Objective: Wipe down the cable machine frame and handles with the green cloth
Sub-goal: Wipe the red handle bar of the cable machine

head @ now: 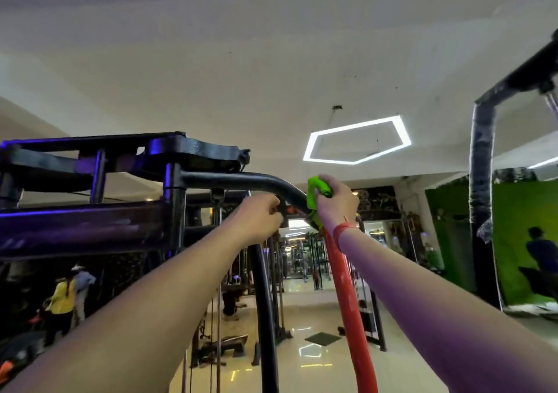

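The green cloth (315,201) is bunched around the curved black bar (241,181) of the cable machine frame (90,211), at the bend where the bar turns from level to downward. The long axis of the cloth runs nearly upright, a little tilted, with the upper end over the top of the bar and the lower end hanging under it. The right hand (335,205) grips the cloth, fingers curled round cloth and bar together, the arm stretched up and forward, a red thread (342,229) on the wrist. The left hand (259,216) is just beside it, under the bar, fingers curled; whether it holds something I cannot tell. A red tube (347,302) goes down from the cloth. A hexagon lamp (357,139) hangs from the ceiling behind.
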Tool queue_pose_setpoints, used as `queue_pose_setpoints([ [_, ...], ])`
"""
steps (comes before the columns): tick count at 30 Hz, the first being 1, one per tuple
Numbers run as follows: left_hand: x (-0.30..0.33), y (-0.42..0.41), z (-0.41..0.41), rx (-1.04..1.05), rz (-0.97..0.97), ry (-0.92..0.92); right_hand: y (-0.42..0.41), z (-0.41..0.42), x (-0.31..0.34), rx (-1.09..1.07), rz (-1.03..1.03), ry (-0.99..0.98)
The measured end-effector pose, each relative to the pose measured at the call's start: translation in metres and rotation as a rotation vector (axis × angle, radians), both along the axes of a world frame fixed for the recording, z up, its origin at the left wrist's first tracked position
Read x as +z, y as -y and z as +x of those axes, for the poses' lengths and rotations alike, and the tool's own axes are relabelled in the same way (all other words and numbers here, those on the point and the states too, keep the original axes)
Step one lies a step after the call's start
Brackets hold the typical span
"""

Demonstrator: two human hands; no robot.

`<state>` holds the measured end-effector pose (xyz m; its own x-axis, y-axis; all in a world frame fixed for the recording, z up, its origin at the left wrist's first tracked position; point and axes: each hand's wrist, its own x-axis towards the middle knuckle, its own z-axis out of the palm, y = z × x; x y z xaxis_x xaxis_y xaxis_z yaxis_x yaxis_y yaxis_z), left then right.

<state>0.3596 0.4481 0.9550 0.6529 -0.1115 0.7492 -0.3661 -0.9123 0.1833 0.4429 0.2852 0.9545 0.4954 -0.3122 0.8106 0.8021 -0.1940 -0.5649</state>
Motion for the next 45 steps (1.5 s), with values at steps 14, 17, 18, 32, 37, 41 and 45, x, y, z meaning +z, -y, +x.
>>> queue_pose_setpoints([
  [14, 0.024, -0.02, 0.139, 0.272, 0.296, 0.523, -0.027, 0.151, 0.033, -0.278, -0.75, 0.279],
  [17, 0.015, -0.027, 0.152, 0.206, 0.275, 0.593, -0.007, 0.146, 0.017, -0.402, -0.857, 0.342],
  [18, 0.011, -0.029, 0.156, 0.178, 0.272, 0.595, 0.001, 0.142, 0.01, -0.445, -0.889, 0.346],
  [32, -0.027, -0.009, 0.187, -0.509, -0.43, 0.27, 0.009, 0.145, 0.006, -0.444, -0.825, 0.401],
  [37, -0.028, 0.004, 0.185, -0.656, -0.704, 0.245, -0.026, 0.141, 0.035, -0.125, -0.602, 0.447],
  [41, -0.027, 0.016, 0.19, -0.717, -0.857, 0.231, 0.015, 0.14, 0.013, -0.388, -0.858, 0.458],
  [45, -0.028, 0.026, 0.2, -0.721, -0.941, 0.254, 0.015, 0.134, 0.021, -0.496, -0.885, 0.502],
])
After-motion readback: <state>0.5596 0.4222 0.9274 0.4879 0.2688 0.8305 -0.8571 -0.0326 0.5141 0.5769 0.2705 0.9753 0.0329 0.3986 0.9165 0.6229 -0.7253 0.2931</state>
